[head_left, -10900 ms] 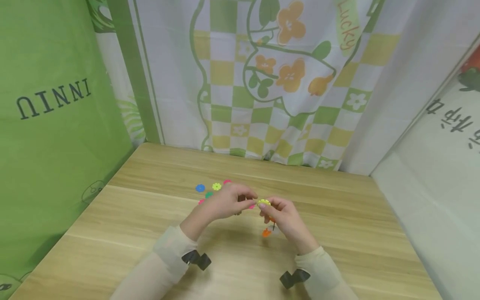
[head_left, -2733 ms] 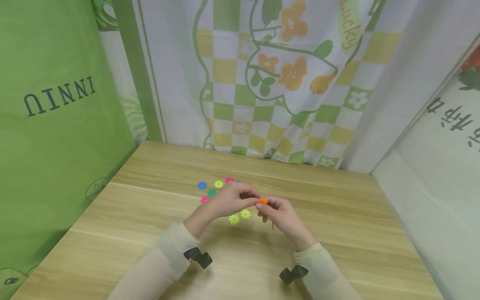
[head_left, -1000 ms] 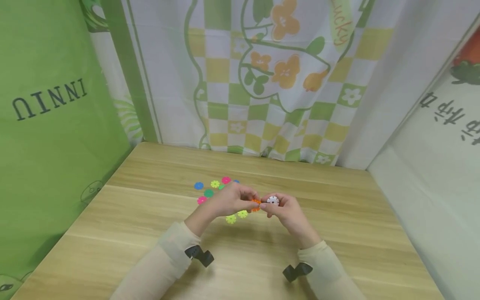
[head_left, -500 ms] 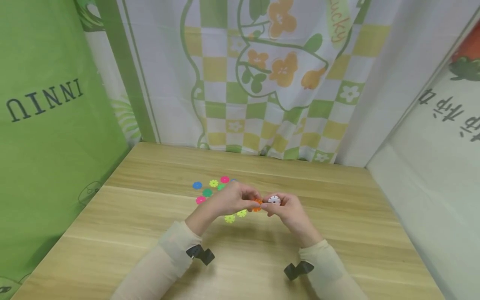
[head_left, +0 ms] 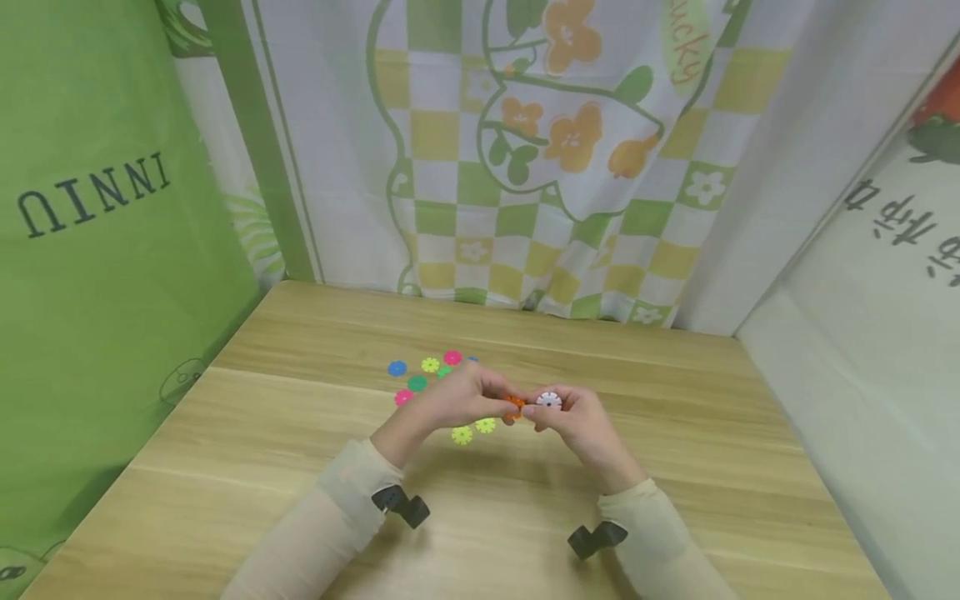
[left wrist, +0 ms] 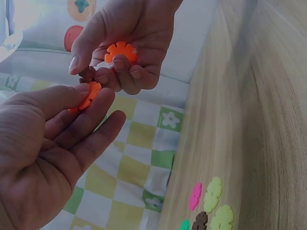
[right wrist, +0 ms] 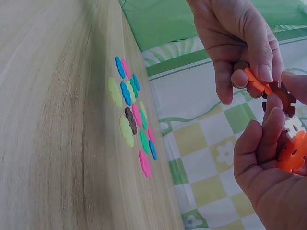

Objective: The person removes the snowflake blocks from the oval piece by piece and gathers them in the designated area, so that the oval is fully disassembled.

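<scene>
Fingertips of the left hand (left wrist: 48,148) pinch a flat orange plastic flower disc (left wrist: 91,93); the right hand (right wrist: 268,167) grips a cluster of orange, brown and white discs (right wrist: 290,139). Both hands meet above the wooden table (head_left: 675,467). Loose coloured discs (head_left: 431,375) lie scattered just beyond them.

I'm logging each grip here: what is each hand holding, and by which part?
The left hand pinches an orange disc by its rim between thumb and fingertips. The right hand grips a small cluster of joined discs, orange, white and brown, fingers curled round it.
</scene>
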`<state>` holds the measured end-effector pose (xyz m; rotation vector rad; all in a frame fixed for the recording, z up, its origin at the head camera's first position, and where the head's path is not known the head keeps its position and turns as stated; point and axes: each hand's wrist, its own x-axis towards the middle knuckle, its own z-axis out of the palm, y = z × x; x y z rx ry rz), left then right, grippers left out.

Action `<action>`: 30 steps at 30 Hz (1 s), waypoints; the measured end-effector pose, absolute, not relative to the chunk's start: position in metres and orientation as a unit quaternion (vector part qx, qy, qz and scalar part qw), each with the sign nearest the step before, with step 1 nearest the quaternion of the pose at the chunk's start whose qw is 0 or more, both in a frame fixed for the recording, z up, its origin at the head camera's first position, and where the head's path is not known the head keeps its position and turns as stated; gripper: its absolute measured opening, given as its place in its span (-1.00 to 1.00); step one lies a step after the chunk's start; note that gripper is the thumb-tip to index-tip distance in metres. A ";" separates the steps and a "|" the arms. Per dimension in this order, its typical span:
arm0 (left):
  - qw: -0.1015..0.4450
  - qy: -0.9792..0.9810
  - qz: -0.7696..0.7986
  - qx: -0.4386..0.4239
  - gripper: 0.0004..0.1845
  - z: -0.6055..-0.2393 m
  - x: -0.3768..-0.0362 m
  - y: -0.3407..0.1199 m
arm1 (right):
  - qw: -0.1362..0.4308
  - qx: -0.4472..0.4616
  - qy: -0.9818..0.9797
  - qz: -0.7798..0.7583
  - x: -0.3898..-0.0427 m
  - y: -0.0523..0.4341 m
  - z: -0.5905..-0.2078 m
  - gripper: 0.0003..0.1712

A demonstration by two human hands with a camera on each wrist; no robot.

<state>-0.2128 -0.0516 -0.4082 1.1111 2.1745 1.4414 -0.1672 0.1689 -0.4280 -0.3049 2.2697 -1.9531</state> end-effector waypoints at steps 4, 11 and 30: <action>0.165 0.754 0.514 0.376 -0.85 -0.408 -0.214 -0.052 | 0.065 -0.097 0.755 -0.645 -0.167 0.169 -0.427 -0.70; 0.159 0.760 0.528 0.342 -0.89 -0.409 -0.221 -0.056 | 0.047 -0.065 0.755 -0.651 -0.166 0.171 -0.423 -0.66; 0.139 0.885 0.311 0.318 -0.91 -0.479 -0.257 -0.019 | 0.051 -0.076 0.737 -0.670 -0.169 0.176 -0.427 -0.61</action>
